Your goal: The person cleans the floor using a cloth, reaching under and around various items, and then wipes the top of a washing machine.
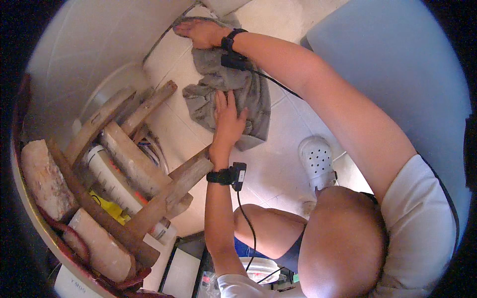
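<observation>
A crumpled grey cloth (253,93) lies spread on the pale floor tiles. My left hand (229,119) rests on its near part, palm down with the fingers spread. Farther off, close to the base of the wall, my right hand (205,32) lies flat on the cloth's far end, fingers stretched to the left. Whether those fingers pinch any fabric is hidden. Both wrists wear black straps with small cabled devices.
On the left, a wooden frame (171,190) holds rough blocks (100,244), a white tube (111,175) and a yellow item (108,206). A white clog (316,158) is beside my knees. A large blue surface (380,48) borders the right. A white bucket (261,266) stands below.
</observation>
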A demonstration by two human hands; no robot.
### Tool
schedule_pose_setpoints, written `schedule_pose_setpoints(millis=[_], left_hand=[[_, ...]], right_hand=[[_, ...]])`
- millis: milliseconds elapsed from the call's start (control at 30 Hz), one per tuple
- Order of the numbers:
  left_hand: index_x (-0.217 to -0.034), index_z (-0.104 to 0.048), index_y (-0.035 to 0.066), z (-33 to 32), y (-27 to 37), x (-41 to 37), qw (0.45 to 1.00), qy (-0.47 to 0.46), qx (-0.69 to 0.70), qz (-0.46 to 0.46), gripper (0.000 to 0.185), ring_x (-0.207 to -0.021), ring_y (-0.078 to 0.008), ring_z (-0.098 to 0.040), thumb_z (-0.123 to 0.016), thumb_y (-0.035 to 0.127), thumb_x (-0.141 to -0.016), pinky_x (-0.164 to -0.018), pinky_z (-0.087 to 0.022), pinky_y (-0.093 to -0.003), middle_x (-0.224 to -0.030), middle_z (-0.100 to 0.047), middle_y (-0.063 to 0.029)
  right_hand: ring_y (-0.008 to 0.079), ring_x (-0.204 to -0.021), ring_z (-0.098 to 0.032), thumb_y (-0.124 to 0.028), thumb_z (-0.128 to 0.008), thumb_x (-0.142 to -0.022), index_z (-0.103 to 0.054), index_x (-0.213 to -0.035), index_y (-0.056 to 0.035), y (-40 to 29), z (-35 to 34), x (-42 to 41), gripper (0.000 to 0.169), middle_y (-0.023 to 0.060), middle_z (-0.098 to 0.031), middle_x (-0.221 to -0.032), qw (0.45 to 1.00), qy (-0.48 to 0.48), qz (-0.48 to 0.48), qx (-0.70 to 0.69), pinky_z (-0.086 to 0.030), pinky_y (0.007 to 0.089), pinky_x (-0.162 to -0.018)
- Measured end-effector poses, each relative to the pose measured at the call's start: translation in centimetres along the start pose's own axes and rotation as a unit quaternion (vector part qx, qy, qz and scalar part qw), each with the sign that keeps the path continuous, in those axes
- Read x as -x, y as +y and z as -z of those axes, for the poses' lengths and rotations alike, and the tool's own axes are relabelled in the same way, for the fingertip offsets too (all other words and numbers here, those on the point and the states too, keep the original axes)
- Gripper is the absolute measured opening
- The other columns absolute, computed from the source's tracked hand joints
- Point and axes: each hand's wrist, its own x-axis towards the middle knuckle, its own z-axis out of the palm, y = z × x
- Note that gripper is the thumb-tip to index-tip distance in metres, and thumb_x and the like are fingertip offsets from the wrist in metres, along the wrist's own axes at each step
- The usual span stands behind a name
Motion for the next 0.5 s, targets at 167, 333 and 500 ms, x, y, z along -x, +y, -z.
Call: schedule_pose_setpoints(millis=[167, 333, 500], left_hand=[[-0.141, -0.038, -0.005, 0.5, 0.9, 0.7, 0.999, 0.006, -0.043, 0.028, 0.064, -0.145, -0.0446, -0.019, -0.063, 0.026, -0.091, -0.110, -0.026, -0.0591, -0.153, -0.024, -0.0295], [-0.140, -0.035, -0.003, -0.8, 0.8, -2.3, 0.986, 0.104, -0.096, 0.087, 0.064, -0.145, -0.0432, -0.019, -0.062, 0.028, -0.091, -0.108, -0.028, -0.0604, -0.155, -0.020, -0.0311], [-0.136, -0.038, -0.003, -0.3, 0.1, -4.0, 0.948, 0.209, -0.095, 0.219, 0.063, -0.145, -0.0417, -0.020, -0.065, 0.028, -0.088, -0.103, -0.031, -0.0616, -0.154, -0.022, -0.0297]], right_hand=[[0.0352, -0.120, -0.055, -0.002, -0.059, -0.071, -0.054, -0.132, -0.0052, -1.5, -0.8, 2.8, 0.061, 0.0155, -0.059, -0.131, 0.992, 0.054, 0.097, -0.060, -0.045, 0.0418, -0.104], [0.0291, -0.135, -0.044, -0.005, -0.060, -0.074, -0.048, -0.138, -0.0087, -0.8, 0.4, 0.8, 0.065, 0.0103, -0.051, -0.143, 0.999, 0.029, 0.011, -0.020, -0.036, 0.0441, -0.112], [0.0323, -0.136, -0.042, -0.011, -0.063, -0.075, -0.045, -0.138, -0.0005, -3.5, 0.1, 2.0, 0.066, 0.0169, -0.046, -0.145, 1.000, 0.025, 0.006, 0.017, -0.033, 0.0464, -0.113]])
